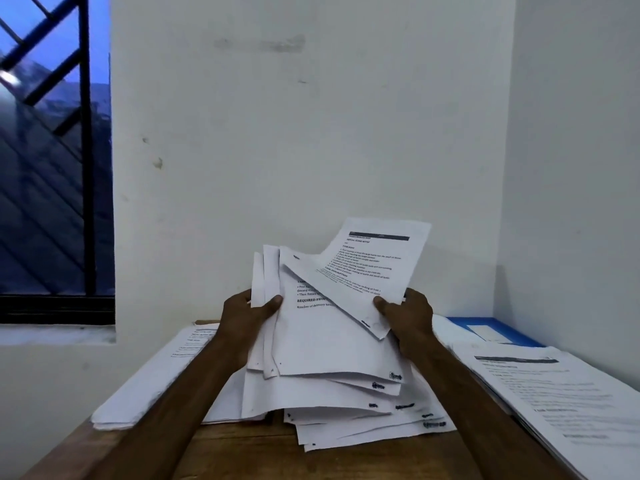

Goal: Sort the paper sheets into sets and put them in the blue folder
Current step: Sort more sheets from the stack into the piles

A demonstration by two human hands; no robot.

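Head view. I see both hands raised at the lower centre of the frame, above a wooden counter (pixel 242 452).

The left hand (pixel 247 315) grips a fanned bundle of sheets (pixel 329 337). Its thumb lies across the front page and its fingers are curled behind.

The right hand (pixel 405 315) pinches the lower edge of a single printed sheet (pixel 367 271), thumb on its face. This sheet is tilted, with its top leaning toward the upper right, and it overlaps the front page of the bundle.

Below the hands, a loose heap of sheets (pixel 363 420) lies on the counter at bottom centre, corners splayed. I cannot tell whether the lower edge of the bundle touches it.

A flatter left pile (pixel 156 382) lies at the lower left of the counter. A printed right pile (pixel 561 403) lies at the lower right.

The blue folder (pixel 498 329) lies flat at the right of the frame, behind the right pile, near the corner of the white wall (pixel 311 116). A pale rectangle shows on its cover; I cannot tell whether it is a label or a sheet.

A dark-barred window (pixel 52 150) fills the upper left.
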